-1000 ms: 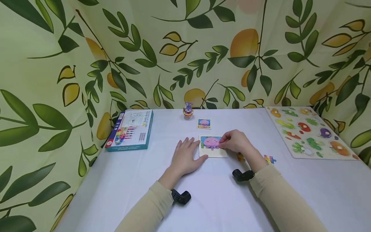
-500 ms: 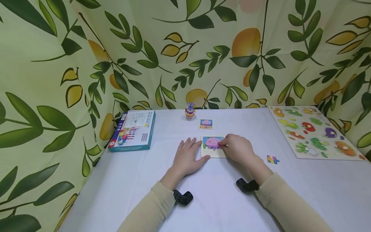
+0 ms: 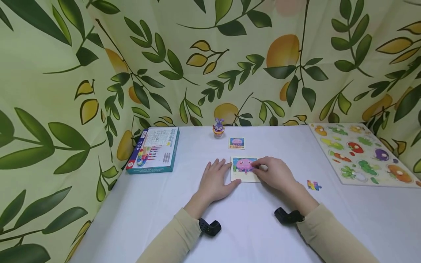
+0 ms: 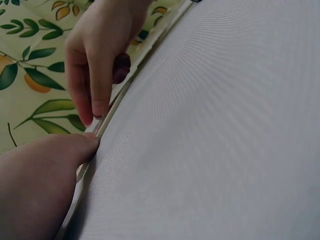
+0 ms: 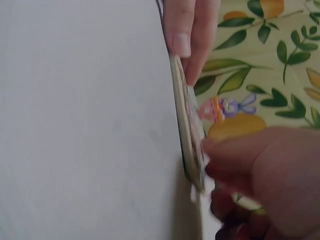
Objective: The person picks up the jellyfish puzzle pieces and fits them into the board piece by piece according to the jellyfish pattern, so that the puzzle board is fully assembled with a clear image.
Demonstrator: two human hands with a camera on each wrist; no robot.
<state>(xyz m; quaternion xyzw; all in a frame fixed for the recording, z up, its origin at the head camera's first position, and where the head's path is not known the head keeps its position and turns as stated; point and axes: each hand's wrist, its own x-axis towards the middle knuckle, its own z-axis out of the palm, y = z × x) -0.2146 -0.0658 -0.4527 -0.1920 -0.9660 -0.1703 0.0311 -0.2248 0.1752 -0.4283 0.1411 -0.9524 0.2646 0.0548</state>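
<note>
On white tablecloth (image 3: 158,219) — rectangular cream-framed pink-octopus puzzle (image 3: 244,170). Touching its left edge with left hand (image 3: 214,181), fingers wide. Touching its right side with right hand (image 3: 275,174), fingertips narrow — cannot tell if gripping anything. Near right wrist, small multicoloured jigsaw piece (image 3: 313,185).

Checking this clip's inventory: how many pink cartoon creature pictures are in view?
2: one on the small card, farther back; one on the board between left hand and right hand, which may hide others.

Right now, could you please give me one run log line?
left hand: touches left edge of board | right hand: at board's right side, grip unclear | loose piece: right of hands | card: beyond board
</note>
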